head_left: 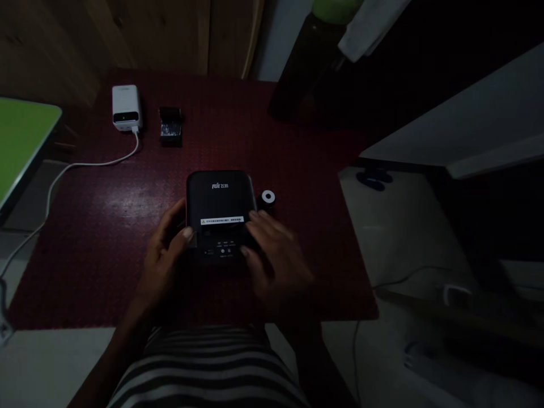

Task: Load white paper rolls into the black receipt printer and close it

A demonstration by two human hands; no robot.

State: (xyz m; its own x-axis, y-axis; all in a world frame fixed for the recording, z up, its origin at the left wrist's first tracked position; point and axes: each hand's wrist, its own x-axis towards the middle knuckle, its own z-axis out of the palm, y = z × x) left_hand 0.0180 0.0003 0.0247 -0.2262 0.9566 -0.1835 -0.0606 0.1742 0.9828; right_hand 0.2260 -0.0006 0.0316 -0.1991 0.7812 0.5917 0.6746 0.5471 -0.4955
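Observation:
A black label printer (221, 201) with a white sticker and small buttons along its front lies on the dark red table in front of me. My left hand (164, 255) grips its left side, thumb over the front left corner and fingers along the edge. My right hand (278, 258) is at the opposite side, its fingers on the right edge and its thumb by the front right corner. Just beyond my right fingers stands a small black roll (267, 198) with a white ring-shaped end. The printer's underside is hidden.
A white power bank (126, 107) with a white cable (102, 164) sits at the table's back left, beside a black ribbon roll (170, 124). At the back right stands a tall dark bottle (297, 68). A green-topped table (25, 141) juts in from the left. The red table (314, 226) ends near my lap.

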